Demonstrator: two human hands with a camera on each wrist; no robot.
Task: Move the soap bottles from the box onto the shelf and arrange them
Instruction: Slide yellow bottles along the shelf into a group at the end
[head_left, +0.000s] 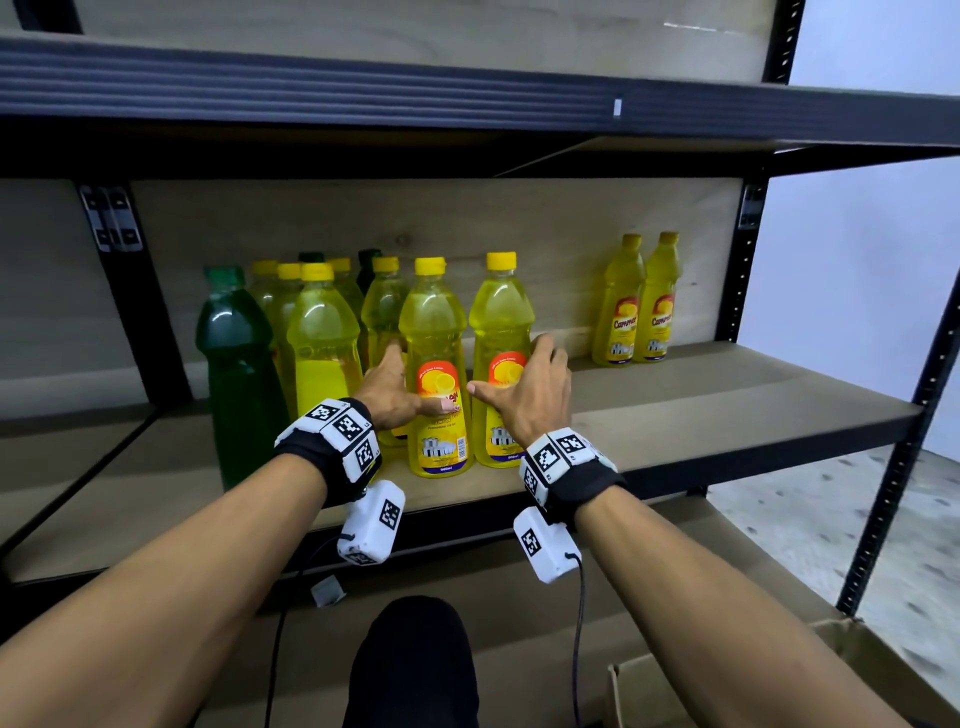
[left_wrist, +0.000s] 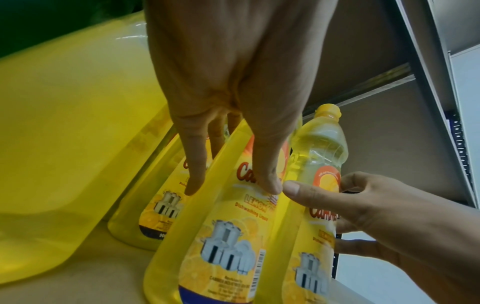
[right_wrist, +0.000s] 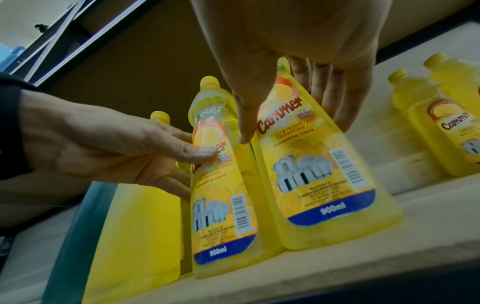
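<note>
Left hand (head_left: 390, 391): holding left front bottle (head_left: 435, 364), thumb across its label.
Right hand (head_left: 524, 387): fingers wrapped round right front bottle (head_left: 500, 322).
Both bottles: upright, side by side near the shelf (head_left: 727, 405) front edge.

Bare shelf (head_left: 675, 410) btwn front bottles (head_left: 467, 364) & far-right pair (head_left: 641, 306); left cluster (head_left: 311, 322) looks packed.

rear bottles (head_left: 311, 258) mostly hidden, box (head_left: 852, 670) cut off, perhaps cardboard
</note>
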